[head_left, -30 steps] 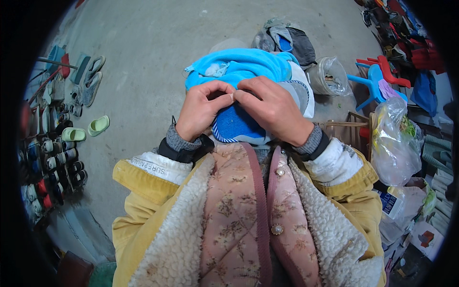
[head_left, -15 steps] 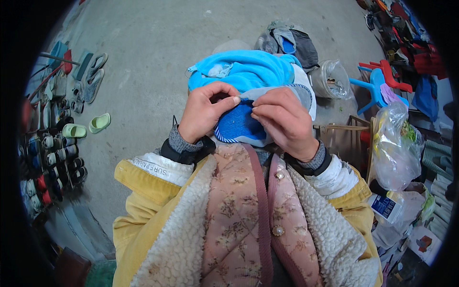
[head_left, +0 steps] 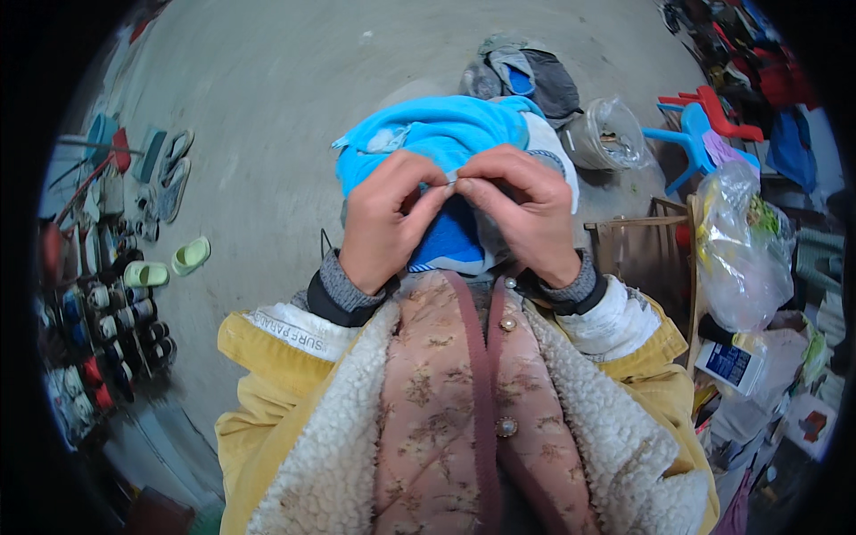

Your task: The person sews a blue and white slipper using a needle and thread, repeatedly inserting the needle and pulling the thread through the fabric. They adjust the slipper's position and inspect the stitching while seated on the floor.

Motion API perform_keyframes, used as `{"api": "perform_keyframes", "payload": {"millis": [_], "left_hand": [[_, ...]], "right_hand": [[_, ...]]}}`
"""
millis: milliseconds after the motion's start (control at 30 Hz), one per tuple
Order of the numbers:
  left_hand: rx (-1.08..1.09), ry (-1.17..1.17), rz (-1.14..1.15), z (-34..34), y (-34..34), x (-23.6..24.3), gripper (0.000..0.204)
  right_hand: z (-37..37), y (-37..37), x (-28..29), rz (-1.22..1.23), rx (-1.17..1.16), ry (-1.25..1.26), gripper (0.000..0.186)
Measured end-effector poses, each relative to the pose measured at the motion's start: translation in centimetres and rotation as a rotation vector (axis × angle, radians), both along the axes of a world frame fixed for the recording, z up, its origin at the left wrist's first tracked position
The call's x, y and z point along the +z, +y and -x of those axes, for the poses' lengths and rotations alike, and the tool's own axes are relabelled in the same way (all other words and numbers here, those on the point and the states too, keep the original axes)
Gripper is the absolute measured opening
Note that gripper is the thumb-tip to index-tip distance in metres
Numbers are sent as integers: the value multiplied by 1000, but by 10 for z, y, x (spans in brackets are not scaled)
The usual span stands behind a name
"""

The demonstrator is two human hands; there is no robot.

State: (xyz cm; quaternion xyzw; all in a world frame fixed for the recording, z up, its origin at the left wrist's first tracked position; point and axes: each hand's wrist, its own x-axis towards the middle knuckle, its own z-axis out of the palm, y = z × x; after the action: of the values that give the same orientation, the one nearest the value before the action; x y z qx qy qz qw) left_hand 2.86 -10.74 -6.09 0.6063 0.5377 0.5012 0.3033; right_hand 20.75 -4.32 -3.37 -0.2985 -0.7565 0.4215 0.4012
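On my lap lies a soft fabric piece (head_left: 444, 239) with a bright blue fuzzy inside and blue-and-white striped binding, like the upper of a cloth slipper. My left hand (head_left: 392, 217) and my right hand (head_left: 526, 212) meet above its far edge, thumbs and forefingers pinched tip to tip. Something small and pale shows between the fingertips, but its kind cannot be made out. Beyond my hands spreads a bright blue cloth (head_left: 428, 116) with a white tuft on it. My hands cover part of the fuzzy piece.
Farther off on the concrete floor are a pile of grey and blue pieces (head_left: 544, 82) and a bag-lined bucket (head_left: 606, 138). Blue (head_left: 691, 147) and red (head_left: 720, 114) stools stand right, near a clear plastic bag (head_left: 740, 259). Green slippers (head_left: 190, 256) and shoe racks (head_left: 111, 312) are left.
My right hand has moved left and up, its fingertips now meeting the left hand's. The fuzzy piece's far edge is more covered. The whole view has shifted slightly.
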Motion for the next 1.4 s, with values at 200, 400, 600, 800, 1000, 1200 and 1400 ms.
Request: {"api": "perform_keyframes", "payload": {"millis": [200, 400, 600, 800, 1000, 1200, 1400], "left_hand": [[35, -268, 259, 3, 0, -16, 8], [15, -256, 215, 13, 9, -28, 14], [-11, -229, 196, 18, 15, -33, 16], [14, -212, 199, 18, 17, -33, 20], [-7, -202, 181, 26, 21, -43, 19], [9, -187, 170, 28, 22, -45, 18], [5, -148, 154, 29, 26, -43, 18]], "right_hand": [[-32, 5, 6, -211, -82, 39, 15], [-174, -3, 18, -281, -726, -32, 11], [-370, -110, 5, -349, -1717, 100, 10], [-514, -227, -75, -214, -2106, 309, 12], [-600, -277, -105, -206, -2251, 4, 9], [-582, -244, -117, -26, -2121, -61, 22], [-527, -197, -100, -192, -2088, -134, 29]]}}
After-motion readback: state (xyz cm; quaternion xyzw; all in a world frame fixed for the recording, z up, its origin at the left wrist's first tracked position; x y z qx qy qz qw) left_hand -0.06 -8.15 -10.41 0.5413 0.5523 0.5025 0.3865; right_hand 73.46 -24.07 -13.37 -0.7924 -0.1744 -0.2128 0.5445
